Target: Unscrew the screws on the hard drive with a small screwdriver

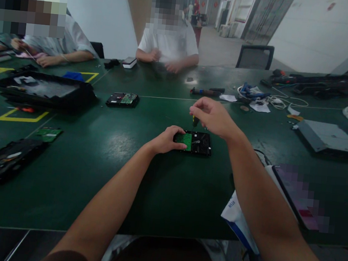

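Observation:
A black hard drive (202, 144) with a green circuit board (185, 140) on its upper face lies flat on the green table in front of me. My left hand (167, 140) grips its left end, thumb along the near side and fingers over the far side. Above the drive's far edge, my right hand (212, 115) pinches a small screwdriver (195, 121) with a black and yellow handle, held roughly upright. Its tip is too small for me to tell whether it touches a screw. A few tiny bits, perhaps screws, lie just behind the drive.
Left are a second drive (122, 99), a black tray (42, 87), a loose green board (49, 134) and a black casing (8, 159). Right are a metal box (330, 137), a phone-like device (297, 195) and cables (254, 91). Two people (170, 44) sit across the table.

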Motion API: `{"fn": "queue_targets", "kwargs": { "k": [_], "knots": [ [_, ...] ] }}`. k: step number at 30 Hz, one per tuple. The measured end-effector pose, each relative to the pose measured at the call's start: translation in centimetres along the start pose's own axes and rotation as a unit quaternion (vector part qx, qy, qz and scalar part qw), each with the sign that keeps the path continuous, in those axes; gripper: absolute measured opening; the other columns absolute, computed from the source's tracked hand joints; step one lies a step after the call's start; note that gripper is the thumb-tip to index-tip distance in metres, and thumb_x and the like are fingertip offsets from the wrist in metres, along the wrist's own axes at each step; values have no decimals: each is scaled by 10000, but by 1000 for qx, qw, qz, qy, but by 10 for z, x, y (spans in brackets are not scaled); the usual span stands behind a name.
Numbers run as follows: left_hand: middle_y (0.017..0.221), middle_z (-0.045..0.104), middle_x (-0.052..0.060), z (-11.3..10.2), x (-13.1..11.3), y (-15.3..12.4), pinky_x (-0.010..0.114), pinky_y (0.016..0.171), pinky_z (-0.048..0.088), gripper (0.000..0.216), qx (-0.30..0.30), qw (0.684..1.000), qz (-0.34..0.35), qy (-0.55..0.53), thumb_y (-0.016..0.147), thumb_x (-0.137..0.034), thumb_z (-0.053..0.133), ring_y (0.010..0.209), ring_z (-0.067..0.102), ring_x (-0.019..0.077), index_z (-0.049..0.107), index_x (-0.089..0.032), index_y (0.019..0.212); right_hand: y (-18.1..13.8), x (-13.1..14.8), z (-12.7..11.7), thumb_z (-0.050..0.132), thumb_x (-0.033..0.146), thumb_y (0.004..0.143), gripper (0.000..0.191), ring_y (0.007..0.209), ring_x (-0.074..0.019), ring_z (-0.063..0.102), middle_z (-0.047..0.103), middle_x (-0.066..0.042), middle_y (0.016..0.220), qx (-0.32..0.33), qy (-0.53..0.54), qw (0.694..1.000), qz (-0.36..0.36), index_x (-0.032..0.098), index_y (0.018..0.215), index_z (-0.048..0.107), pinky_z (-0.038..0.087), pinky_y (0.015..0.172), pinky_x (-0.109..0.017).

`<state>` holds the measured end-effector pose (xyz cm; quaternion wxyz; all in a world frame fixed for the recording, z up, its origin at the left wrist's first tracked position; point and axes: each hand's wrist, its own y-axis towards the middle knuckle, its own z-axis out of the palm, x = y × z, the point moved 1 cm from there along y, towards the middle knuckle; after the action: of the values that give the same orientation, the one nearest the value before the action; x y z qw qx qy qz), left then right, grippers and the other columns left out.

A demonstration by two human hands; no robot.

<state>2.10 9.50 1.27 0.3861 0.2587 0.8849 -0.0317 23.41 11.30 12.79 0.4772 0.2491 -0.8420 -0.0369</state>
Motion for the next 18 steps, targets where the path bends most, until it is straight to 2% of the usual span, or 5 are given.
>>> {"fn": "queue_targets", "kwargs": {
  "k": [4, 8, 11, 14, 18],
  "knots": [
    [1367, 583, 112, 2, 2, 1, 494, 1134, 428, 600, -7, 1000, 7, 1, 785, -493, 794, 1296, 528, 308, 608, -225, 1288, 0, -1, 2, 533, 527, 1014, 327, 599, -110, 553, 713, -36, 951, 44, 48, 998, -10, 232, 990, 671, 428, 562, -296],
    [1375, 578, 107, 2, 3, 1, 486, 1139, 428, 604, -3, 1000, 4, 3, 790, -502, 792, 1301, 526, 303, 604, -230, 1294, 1, -3, 2, 495, 484, 1036, 304, 595, -131, 581, 672, -12, 810, 53, 71, 996, -2, 253, 1140, 663, 441, 555, -292],
    [1399, 564, 108, 1, 3, 0, 483, 1149, 423, 607, 2, 1000, -3, 4, 793, -501, 791, 1322, 513, 303, 601, -232, 1303, 0, 0, 0, 610, 468, 974, 265, 657, -144, 586, 670, -26, 820, 27, 29, 999, -17, 220, 1043, 677, 448, 606, -308],
    [1416, 555, 112, 0, 2, 0, 488, 1143, 429, 623, 7, 1000, -13, 0, 786, -508, 793, 1328, 510, 310, 599, -232, 1309, -1, 4, -2, 719, 439, 881, 256, 732, -162, 593, 682, -50, 871, -27, -17, 999, -9, 196, 913, 646, 444, 644, -323],
    [1417, 555, 112, 0, 2, 0, 501, 1147, 421, 622, 10, 1000, -16, -2, 784, -505, 793, 1335, 505, 316, 599, -234, 1310, -1, 5, -2, 699, 406, 880, 223, 683, -148, 574, 687, -55, 895, -45, -12, 999, 16, 202, 908, 613, 428, 596, -315]
  ]
}}
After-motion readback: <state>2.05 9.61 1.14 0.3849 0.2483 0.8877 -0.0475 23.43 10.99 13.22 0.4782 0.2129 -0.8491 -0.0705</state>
